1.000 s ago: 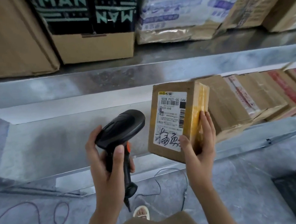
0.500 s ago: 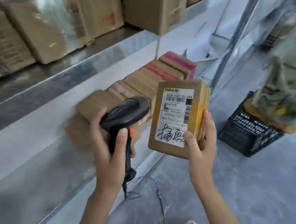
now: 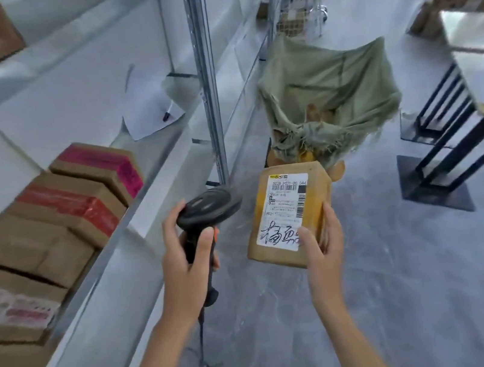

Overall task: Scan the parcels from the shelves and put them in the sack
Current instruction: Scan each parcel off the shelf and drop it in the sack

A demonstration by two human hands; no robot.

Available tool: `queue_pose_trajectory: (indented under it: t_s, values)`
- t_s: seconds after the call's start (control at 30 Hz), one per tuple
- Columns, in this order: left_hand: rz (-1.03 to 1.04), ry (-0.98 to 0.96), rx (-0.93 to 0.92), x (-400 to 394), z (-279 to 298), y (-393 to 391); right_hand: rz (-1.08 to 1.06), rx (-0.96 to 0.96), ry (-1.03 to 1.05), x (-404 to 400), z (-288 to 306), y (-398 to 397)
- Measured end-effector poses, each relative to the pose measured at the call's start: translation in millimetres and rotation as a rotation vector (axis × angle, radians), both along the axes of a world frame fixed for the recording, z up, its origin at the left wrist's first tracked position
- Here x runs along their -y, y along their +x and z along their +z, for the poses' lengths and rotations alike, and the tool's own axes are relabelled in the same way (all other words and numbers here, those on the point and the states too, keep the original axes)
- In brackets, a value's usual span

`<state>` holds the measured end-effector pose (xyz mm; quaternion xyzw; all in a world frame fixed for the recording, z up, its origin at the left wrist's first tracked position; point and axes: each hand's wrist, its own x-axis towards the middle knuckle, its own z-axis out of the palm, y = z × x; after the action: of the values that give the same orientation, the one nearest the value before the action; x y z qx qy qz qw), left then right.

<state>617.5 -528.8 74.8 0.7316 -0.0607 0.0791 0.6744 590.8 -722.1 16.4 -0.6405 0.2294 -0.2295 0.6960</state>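
The right hand (image 3: 323, 243) grips the brown parcel (image 3: 290, 217) by its lower right corner, the thumb on the white label, and holds it above the floor, label up. Just beside it, the left hand (image 3: 184, 265) is closed around the handle of the black scanner (image 3: 207, 211). The green sack (image 3: 329, 99) stands open on the floor beyond the parcel; brown shapes show inside it, but they are hard to make out. Other parcels (image 3: 73, 210) lie in a row on the shelf (image 3: 114, 267) at the left. The far aisle is blurred.
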Motion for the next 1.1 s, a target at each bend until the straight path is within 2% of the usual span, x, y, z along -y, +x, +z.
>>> queue_pose_trajectory:
  t_s: [0.37, 0.77, 1.0, 1.1]
  values:
    - [-0.173, 0.056, 0.023, 115, -2, 126, -0.118, -0.063, 0.096, 94, -16, 78]
    - [-0.219, 0.046, 0.062, 229, 16, 364, -0.195, -0.033, 0.072, 225, 11, 305]
    - [-0.26, 0.015, 0.025, 294, 18, 467, -0.384, -0.041, 0.127, 307, 19, 387]
    - [-0.249, 0.015, -0.02, 323, 4, 502, -0.36, -0.105, 0.108, 338, 5, 424]
